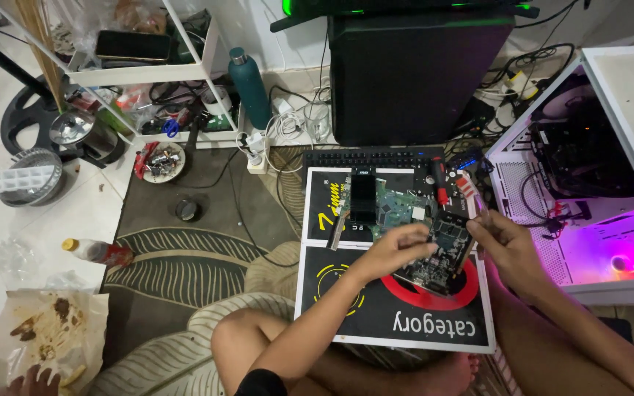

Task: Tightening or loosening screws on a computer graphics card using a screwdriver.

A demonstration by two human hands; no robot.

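Note:
A dark circuit board with small chips is held tilted above a black printed mat. My left hand grips its left edge from above. My right hand holds its right side. Behind it on the mat lie a green circuit board, a black rectangular part and a red-handled screwdriver. My bare legs are crossed under the mat.
A black keyboard and a black tower case stand behind the mat. An open white computer case glows pink at right. A teal bottle, cables, a white shelf and a patterned rug lie left.

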